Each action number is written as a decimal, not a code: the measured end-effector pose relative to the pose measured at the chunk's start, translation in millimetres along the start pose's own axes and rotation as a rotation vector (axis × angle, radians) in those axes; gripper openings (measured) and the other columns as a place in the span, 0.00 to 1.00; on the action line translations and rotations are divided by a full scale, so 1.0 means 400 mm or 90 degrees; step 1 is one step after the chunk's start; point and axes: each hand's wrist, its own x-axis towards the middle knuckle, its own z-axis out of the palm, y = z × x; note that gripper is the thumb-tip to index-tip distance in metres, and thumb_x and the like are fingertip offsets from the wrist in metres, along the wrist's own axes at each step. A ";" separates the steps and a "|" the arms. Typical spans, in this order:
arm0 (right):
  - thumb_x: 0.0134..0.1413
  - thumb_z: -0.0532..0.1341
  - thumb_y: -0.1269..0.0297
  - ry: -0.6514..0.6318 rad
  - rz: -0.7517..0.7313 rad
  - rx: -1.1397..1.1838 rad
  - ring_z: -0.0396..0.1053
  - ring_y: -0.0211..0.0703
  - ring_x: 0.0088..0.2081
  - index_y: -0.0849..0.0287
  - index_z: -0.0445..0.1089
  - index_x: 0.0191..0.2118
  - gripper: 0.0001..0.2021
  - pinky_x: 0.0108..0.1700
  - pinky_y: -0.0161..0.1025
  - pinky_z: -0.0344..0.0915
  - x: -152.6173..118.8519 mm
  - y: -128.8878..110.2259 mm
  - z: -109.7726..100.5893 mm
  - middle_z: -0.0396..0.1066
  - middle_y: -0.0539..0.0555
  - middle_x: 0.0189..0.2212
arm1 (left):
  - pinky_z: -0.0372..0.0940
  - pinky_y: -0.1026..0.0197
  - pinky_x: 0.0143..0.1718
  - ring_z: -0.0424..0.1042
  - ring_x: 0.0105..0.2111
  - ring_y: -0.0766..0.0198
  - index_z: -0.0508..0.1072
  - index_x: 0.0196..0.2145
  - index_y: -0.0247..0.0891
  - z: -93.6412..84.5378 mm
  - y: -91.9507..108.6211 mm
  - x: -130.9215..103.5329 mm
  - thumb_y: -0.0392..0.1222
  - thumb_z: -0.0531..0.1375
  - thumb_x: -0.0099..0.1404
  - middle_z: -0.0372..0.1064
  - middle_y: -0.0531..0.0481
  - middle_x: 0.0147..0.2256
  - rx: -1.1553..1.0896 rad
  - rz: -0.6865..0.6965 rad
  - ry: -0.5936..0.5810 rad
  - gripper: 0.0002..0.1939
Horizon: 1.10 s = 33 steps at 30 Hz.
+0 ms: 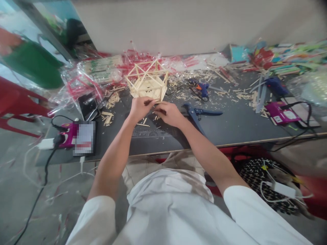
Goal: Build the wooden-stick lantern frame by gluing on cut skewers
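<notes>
A frame of thin wooden sticks (145, 89), with a many-sided base and crossed pieces round its top, stands on the dark table. My left hand (142, 108) is at its near edge, the fingers pinched together and overlapping the base in view. Close beside it, my right hand (169, 113) is also closed in a pinch, fingertips just below the frame's front corner. Whatever lies between the fingertips of either hand is too small to make out. Short stick pieces (145, 121) lie under my hands. To their right rests a blue-handled cutter (195, 115).
A blue glue gun (202, 89) lies behind the cutter among scattered stick offcuts. Purple power strips (283, 112) sit at both sides, with cables over the table edge. A phone (83, 139) is at the left front. Plastic-wrapped bundles (102, 69) line the back.
</notes>
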 end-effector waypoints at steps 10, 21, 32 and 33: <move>0.70 0.61 0.62 -0.165 -0.165 -0.088 0.68 0.55 0.53 0.57 0.81 0.43 0.10 0.62 0.54 0.66 0.002 -0.056 0.070 0.76 0.60 0.44 | 0.71 0.62 0.37 0.76 0.27 0.64 0.83 0.36 0.37 -0.004 0.006 0.001 0.46 0.64 0.68 0.80 0.50 0.29 -0.074 -0.027 0.046 0.11; 0.66 0.61 0.71 -0.095 -0.005 -0.073 0.70 0.55 0.50 0.59 0.73 0.39 0.03 0.56 0.53 0.67 0.013 -0.034 0.041 0.75 0.62 0.44 | 0.72 0.63 0.39 0.78 0.35 0.61 0.85 0.37 0.36 -0.008 0.005 0.007 0.48 0.67 0.65 0.83 0.46 0.36 -0.144 -0.046 0.001 0.13; 0.65 0.63 0.55 0.239 0.121 0.091 0.70 0.43 0.35 0.55 0.68 0.40 0.09 0.38 0.41 0.67 0.007 0.042 -0.037 0.73 0.52 0.34 | 0.67 0.67 0.23 0.72 0.23 0.68 0.82 0.36 0.32 -0.007 0.015 0.003 0.47 0.68 0.64 0.79 0.46 0.29 -0.302 -0.087 -0.031 0.13; 0.64 0.63 0.54 0.256 0.125 0.110 0.70 0.43 0.35 0.55 0.68 0.40 0.10 0.38 0.41 0.67 0.010 0.048 -0.030 0.73 0.52 0.34 | 0.67 0.67 0.23 0.72 0.23 0.69 0.82 0.36 0.32 -0.004 0.014 0.003 0.47 0.68 0.64 0.79 0.47 0.29 -0.310 -0.087 -0.025 0.12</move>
